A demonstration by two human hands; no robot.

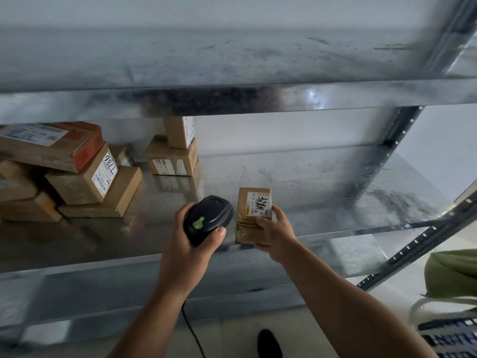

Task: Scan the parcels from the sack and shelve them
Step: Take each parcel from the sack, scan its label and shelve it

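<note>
From the head view, our left hand (188,244) curls its fingers round the black scanner (207,219). A green light (198,223) glows on top of it. Our right hand (276,233) pinches the small brown parcel (254,213) low down, so its white label faces up at us, just beside the scanner. The parcel is at the front of the middle shelf (335,192). We cannot tell if it rests there. We think the scan comes first, then the shelving.

A pile of boxes (85,177) sits on the left and two stacked boxes (173,158) sit at the back. Both are away from the parcel, so we think they will not block it. The scanner's cord (191,329) hangs down. A green sack-like thing (451,275) sits at the right.
</note>
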